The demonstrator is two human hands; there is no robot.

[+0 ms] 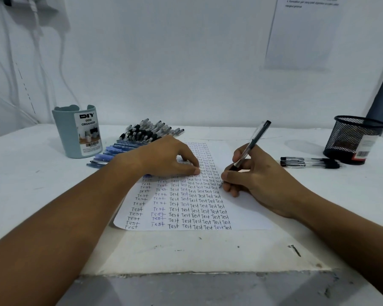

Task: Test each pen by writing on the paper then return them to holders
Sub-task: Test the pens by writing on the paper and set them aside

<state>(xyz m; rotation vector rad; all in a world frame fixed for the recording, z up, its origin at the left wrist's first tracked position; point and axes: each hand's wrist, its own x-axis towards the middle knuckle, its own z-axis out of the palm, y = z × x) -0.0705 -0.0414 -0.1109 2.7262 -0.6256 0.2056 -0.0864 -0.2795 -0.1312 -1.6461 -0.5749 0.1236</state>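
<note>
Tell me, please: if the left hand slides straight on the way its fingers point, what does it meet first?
Probably the right hand holding the pen. The left hand points right across the paper, with only written sheet between them.

Black pen (250, 146) tilted, tip on the "Test"-covered paper (248, 208).

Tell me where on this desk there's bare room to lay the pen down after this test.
Free: the strip between the paper's right edge and the two pens lying by the mesh holder; also the near-left tabletop in front of the blue organizer. Crowded: behind the left hand, where the pen pile lies.
</note>
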